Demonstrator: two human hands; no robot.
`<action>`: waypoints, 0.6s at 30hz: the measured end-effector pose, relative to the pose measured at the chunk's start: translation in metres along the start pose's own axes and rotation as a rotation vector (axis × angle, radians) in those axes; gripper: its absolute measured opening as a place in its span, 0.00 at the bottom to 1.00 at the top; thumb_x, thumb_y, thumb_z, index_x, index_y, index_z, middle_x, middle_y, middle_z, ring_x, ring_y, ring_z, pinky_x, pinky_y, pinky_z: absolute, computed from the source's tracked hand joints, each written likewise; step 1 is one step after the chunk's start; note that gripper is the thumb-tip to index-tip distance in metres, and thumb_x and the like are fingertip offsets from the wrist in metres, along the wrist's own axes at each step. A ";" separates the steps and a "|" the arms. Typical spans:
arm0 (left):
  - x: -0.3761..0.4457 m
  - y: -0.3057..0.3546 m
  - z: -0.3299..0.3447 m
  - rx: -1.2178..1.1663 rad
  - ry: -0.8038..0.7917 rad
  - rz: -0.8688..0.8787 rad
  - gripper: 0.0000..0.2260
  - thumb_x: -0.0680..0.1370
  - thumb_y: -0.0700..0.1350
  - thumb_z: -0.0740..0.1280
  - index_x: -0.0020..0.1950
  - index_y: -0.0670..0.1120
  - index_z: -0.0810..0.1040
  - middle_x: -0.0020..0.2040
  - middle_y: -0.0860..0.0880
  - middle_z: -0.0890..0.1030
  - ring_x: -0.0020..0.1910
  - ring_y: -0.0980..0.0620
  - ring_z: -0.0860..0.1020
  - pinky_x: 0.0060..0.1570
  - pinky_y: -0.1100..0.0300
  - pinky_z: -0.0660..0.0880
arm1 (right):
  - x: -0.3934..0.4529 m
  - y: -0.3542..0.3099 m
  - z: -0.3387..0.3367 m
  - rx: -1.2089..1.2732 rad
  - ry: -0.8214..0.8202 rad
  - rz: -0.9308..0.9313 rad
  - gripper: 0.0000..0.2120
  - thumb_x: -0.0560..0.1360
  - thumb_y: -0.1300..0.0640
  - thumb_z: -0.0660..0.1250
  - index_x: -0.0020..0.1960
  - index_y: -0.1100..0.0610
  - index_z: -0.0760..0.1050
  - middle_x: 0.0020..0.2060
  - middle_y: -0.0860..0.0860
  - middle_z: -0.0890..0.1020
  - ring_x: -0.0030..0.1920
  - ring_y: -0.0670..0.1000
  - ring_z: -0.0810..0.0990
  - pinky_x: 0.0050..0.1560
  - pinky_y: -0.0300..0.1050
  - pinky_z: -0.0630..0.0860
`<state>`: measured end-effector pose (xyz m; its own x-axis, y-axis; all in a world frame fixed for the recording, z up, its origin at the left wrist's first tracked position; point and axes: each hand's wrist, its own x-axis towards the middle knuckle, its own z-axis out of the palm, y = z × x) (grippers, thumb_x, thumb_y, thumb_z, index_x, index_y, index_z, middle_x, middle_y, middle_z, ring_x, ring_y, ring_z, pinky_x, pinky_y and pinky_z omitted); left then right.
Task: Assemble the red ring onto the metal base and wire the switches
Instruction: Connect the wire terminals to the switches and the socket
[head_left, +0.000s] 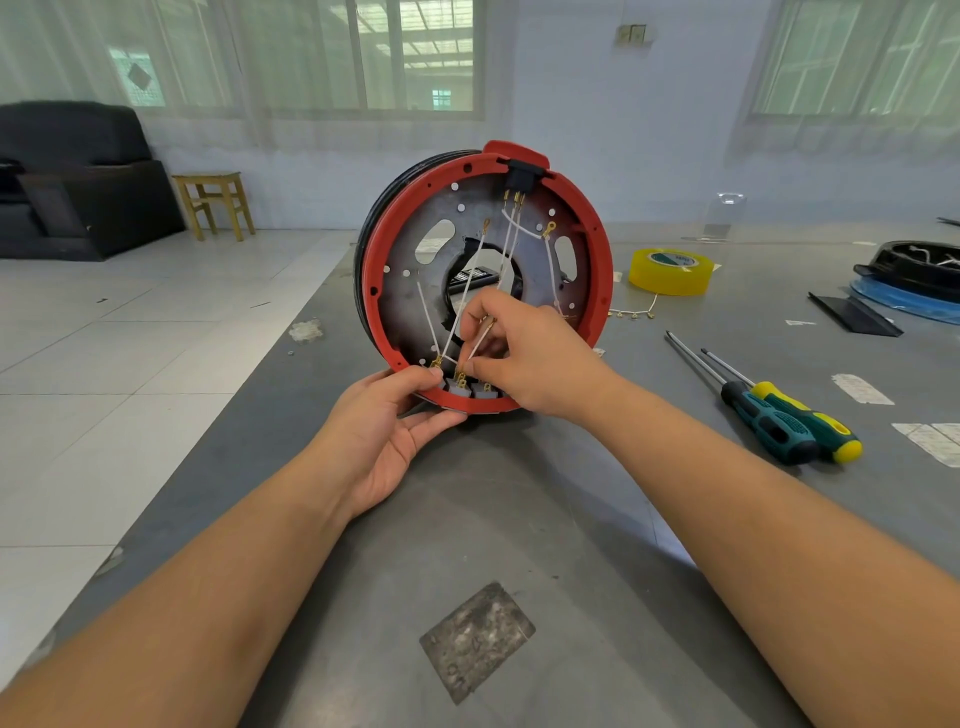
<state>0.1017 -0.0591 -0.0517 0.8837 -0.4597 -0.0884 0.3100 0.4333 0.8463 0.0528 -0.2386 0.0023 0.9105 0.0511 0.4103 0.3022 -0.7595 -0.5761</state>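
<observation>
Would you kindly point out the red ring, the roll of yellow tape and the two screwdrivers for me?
red ring (373, 270): head view, on its left rim.
roll of yellow tape (669, 279): head view, on its outer side wall.
screwdrivers (779, 423): head view, on the nearer one's green handle.

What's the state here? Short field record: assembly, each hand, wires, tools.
assembly: red ring seated on metal base, stood on edge on the table
left hand: holds the ring's bottom rim, thumb by the switches
right hand: pinches a white wire above the switches
wires: several run from the top black connector down across the base
tools: two screwdrivers lie to the right, untouched
other: yellow tape behind, right of the ring
</observation>
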 end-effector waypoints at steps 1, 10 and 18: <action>0.000 0.000 0.000 -0.001 0.002 -0.001 0.04 0.80 0.34 0.69 0.54 0.37 0.79 0.52 0.35 0.86 0.57 0.35 0.86 0.56 0.44 0.84 | 0.000 0.001 0.000 -0.007 0.001 -0.004 0.12 0.75 0.62 0.73 0.51 0.49 0.73 0.41 0.47 0.86 0.42 0.50 0.84 0.47 0.53 0.82; 0.000 0.000 0.002 -0.010 0.002 -0.009 0.02 0.80 0.34 0.68 0.51 0.38 0.81 0.48 0.37 0.86 0.57 0.36 0.86 0.58 0.43 0.82 | 0.000 0.002 0.004 -0.047 0.003 -0.045 0.12 0.76 0.61 0.73 0.54 0.49 0.75 0.39 0.46 0.84 0.39 0.44 0.82 0.42 0.42 0.80; -0.002 0.001 0.004 -0.070 0.048 -0.004 0.09 0.80 0.36 0.70 0.60 0.36 0.79 0.59 0.33 0.83 0.59 0.36 0.85 0.60 0.45 0.82 | -0.016 0.014 0.002 -0.201 0.140 -0.223 0.20 0.78 0.60 0.69 0.68 0.51 0.71 0.46 0.43 0.83 0.43 0.40 0.79 0.48 0.36 0.76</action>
<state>0.0994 -0.0606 -0.0484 0.8976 -0.4247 -0.1184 0.3362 0.4854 0.8071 0.0433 -0.2489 -0.0133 0.7760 0.1515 0.6122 0.4158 -0.8528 -0.3159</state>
